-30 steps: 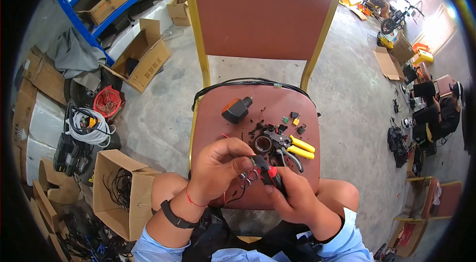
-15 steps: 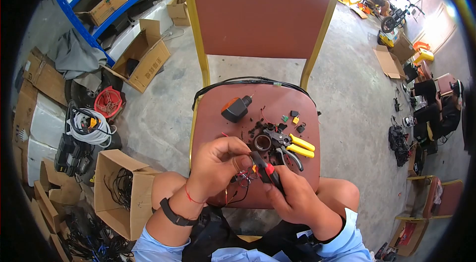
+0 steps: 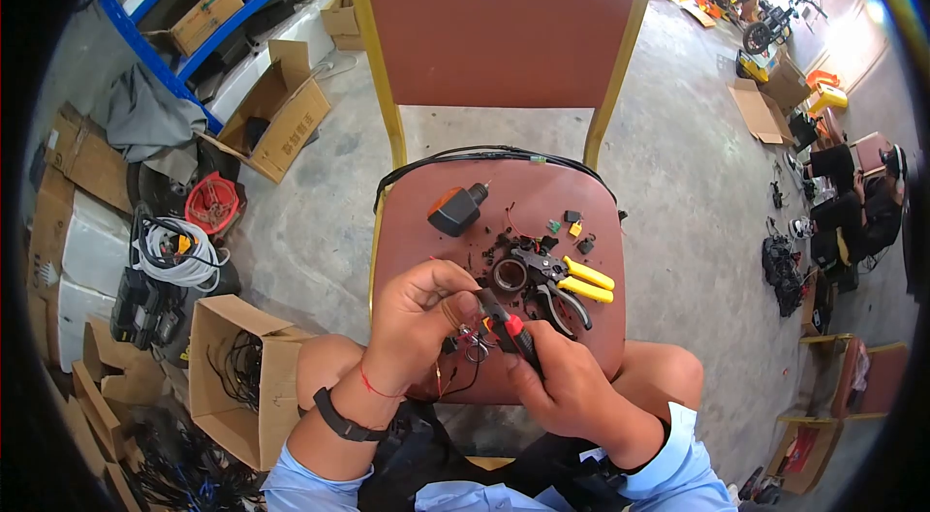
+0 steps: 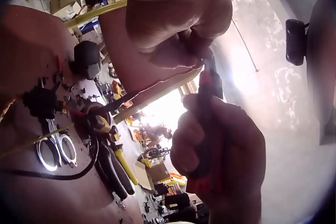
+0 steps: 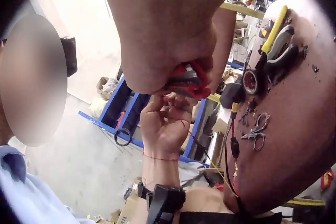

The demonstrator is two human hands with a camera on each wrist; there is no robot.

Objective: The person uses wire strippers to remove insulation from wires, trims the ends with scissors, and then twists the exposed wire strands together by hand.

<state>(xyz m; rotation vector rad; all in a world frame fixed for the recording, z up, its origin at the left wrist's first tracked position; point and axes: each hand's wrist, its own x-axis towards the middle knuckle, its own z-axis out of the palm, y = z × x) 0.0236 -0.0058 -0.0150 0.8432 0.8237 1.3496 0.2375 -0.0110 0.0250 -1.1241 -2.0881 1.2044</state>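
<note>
My left hand [image 3: 421,313] pinches a thin dark wire [image 4: 152,85] between thumb and fingertips, above the chair seat [image 3: 407,241]. In my right hand [image 3: 572,372] are pliers [image 3: 518,333] with red-and-black handles, gripped with their dark jaws right at the left fingertips. The wire's end is hidden by the fingers and the tool. Below the hands lie small scissors [image 5: 255,131] and thin red, black and yellow wires [image 5: 234,166]. Beyond them are a roll of tape [image 3: 509,276], yellow-handled wire strippers [image 3: 587,281] and grey-and-black-handled pliers [image 3: 565,309].
An orange-lensed black lamp [image 3: 457,210], small connectors [image 3: 575,229] and dark scraps lie on the seat. A black cable [image 3: 489,154] runs along its back edge. Cardboard boxes [image 3: 228,386] stand at left, beside blue shelving [image 3: 160,57]. Another person [image 3: 872,212] sits at far right.
The pliers and both hands have shifted slightly left in the head view, and the tool has turned a little. The left hand keeps its pinch; the things on the seat stay put.
</note>
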